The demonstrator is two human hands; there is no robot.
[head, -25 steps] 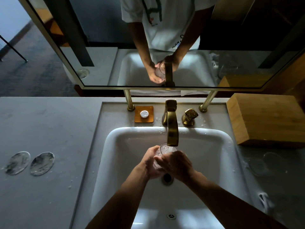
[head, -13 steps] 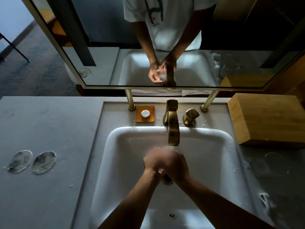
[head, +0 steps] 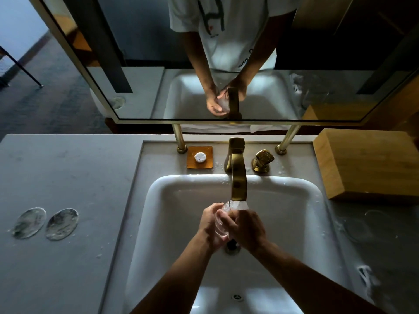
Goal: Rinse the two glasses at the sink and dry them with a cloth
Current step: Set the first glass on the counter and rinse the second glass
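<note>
Clear wet glass in the hands; brushed brass tap above them; glossy white sink around; matt grey desk; wooden box.

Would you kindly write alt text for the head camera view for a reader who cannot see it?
Both hands, left hand and right hand, hold a clear glass under the brass faucet over a white sink. A wooden box sits to the right, and a soap dish behind the basin.

glass mostly hidden between left hand and right hand, drain partly covered, wooden box cut off at right edge
</note>
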